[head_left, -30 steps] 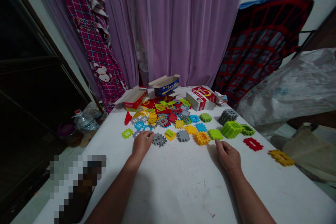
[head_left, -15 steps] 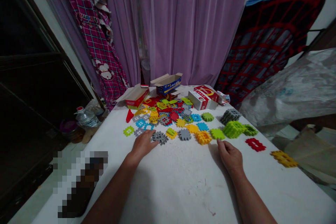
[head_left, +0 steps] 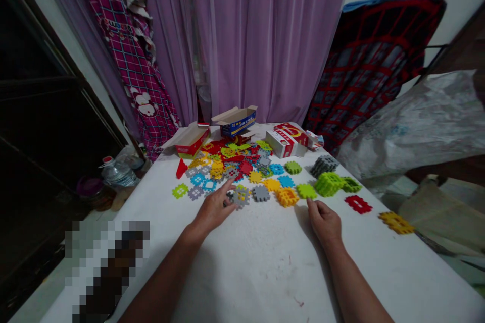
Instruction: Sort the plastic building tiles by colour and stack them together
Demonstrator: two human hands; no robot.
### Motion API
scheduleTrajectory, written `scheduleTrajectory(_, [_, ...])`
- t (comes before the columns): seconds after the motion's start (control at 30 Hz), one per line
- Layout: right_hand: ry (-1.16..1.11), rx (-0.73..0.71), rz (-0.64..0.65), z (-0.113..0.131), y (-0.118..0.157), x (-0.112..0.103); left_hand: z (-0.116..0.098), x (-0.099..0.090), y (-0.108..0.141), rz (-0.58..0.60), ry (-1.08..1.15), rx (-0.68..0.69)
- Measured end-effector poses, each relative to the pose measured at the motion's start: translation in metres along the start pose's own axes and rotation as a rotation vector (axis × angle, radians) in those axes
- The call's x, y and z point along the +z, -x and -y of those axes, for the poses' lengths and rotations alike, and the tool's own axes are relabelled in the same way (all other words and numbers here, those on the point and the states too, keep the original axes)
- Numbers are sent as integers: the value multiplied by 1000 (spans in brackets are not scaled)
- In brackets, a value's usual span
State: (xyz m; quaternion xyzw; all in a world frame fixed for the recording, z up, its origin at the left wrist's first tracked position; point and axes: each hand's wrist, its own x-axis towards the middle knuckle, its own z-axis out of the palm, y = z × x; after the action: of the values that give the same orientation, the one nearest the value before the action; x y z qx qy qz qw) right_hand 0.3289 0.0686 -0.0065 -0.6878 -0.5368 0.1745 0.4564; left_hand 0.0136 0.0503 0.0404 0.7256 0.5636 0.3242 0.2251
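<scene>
My left hand [head_left: 214,210] reaches forward, holding a grey notched building tile [head_left: 241,197] between thumb and fingers. The tile is tilted up and has window-like holes; a yellow piece shows through it. To its right lies a solid grey tile [head_left: 261,193]. My right hand [head_left: 325,219] rests on the table with its fingers curled and nothing visible in them. Its fingertips are just in front of a flat lime-green tile [head_left: 306,191]. Close by stand an orange stack of tiles [head_left: 287,197] and a lime-green block of joined tiles [head_left: 329,184].
A mixed pile of coloured tiles [head_left: 227,156] spreads across the white table [head_left: 257,272]. Behind it are an opened red box [head_left: 191,142], a blue box [head_left: 238,123] and a red-and-white box [head_left: 287,140]. Red [head_left: 358,204] and yellow [head_left: 396,222] tiles lie to the right.
My left hand has moved right with the grey tile, which now tilts up in front of the yellow piece. My right hand stays by the lime-green tile. The whole view has shifted slightly.
</scene>
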Motion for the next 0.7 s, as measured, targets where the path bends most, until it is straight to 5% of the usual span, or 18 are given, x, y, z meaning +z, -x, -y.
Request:
scheduleTrajectory(0.23, [-143,-64,-62,7,5,-1,-23,22,-10,33,-87,217])
scheduleTrajectory(0.5, [-472,-2,259,22,12,6,-41,51,-22,167,-186,447])
scheduleTrajectory(0.7, [-567,62,302,31,12,4,-51,58,-30,231,-201,513])
